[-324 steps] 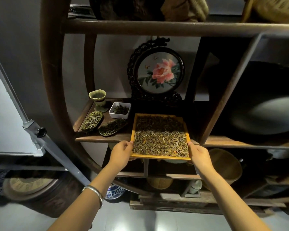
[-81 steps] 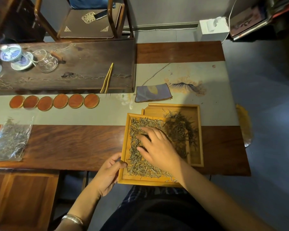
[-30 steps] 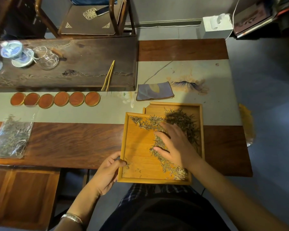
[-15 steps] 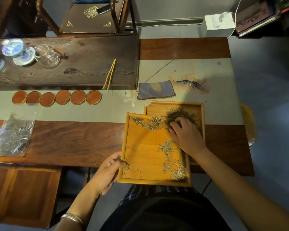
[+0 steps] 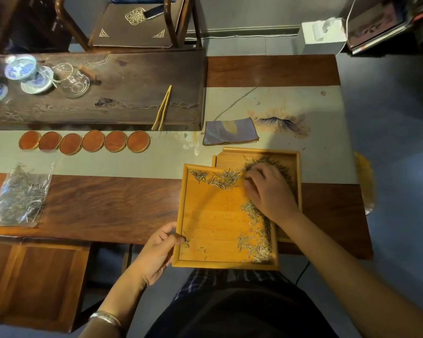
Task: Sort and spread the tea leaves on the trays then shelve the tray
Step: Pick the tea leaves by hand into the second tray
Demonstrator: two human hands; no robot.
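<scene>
- Surface (image 5: 108,203): dark wood with a pale runner across it; two bamboo trays sit at its near right edge.
- Near tray (image 5: 213,215): long axis runs away from the person; its near end overhangs the surface edge and its right rim overlaps the far tray (image 5: 232,158). Most of its floor is bare.
- Tea leaves: a pale band (image 5: 217,178) along the near tray's far rim, just left of the right fingertips; a second pale strip (image 5: 257,240) down its right side, toward the wrist; a darker heap (image 5: 276,164) in the far tray, partly under the hand.
- Right hand (image 5: 269,191): lies over the seam between the trays, fingers loosely curled and pointing left and away. Whether they pinch any leaves cannot be told. This hand is the nearer to every leaf group.
- Left hand (image 5: 156,252): grips the near tray's near-left corner, thumb over the rim, well apart from the leaves; judged to be steadying only.
</scene>
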